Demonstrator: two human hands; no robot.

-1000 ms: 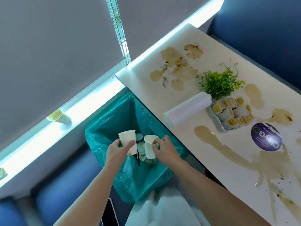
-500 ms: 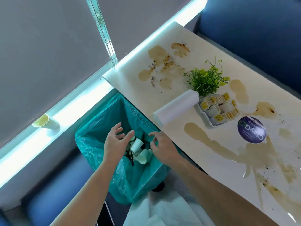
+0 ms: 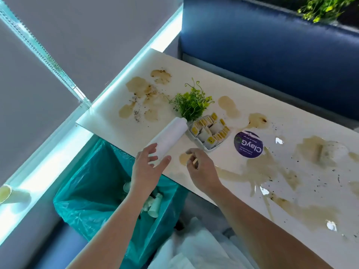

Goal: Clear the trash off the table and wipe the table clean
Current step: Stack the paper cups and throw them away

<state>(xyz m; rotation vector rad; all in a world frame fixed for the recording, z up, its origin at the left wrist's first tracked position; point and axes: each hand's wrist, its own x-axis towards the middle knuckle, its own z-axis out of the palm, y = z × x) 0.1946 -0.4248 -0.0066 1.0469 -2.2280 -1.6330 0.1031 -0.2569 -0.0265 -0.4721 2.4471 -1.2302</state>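
Observation:
A white table (image 3: pixel 258 105) carries brown spill stains (image 3: pixel 258 171) and dark specks across most of its top. A white paper roll (image 3: pixel 171 136) lies near the table's front left edge. My left hand (image 3: pixel 146 169) is open, fingers spread, just at the roll's near end. My right hand (image 3: pixel 202 169) hovers over the table edge to the right of the roll, fingers loosely curled with nothing in them. Below the edge stands a bin with a teal bag (image 3: pixel 93 193), and several white paper cups (image 3: pixel 154 205) lie inside it.
A small green plant (image 3: pixel 192 103) and a white tray of sachets (image 3: pixel 209 133) sit beside the roll, with a round purple sticker (image 3: pixel 248 144) to their right. A blue bench back (image 3: pixel 272 51) runs behind the table. A paper cup (image 3: pixel 7 195) stands on the lit window ledge.
Both hands let the two paper cups drop into the teal bin, then rose from over the bin to the table edge by the paper roll.

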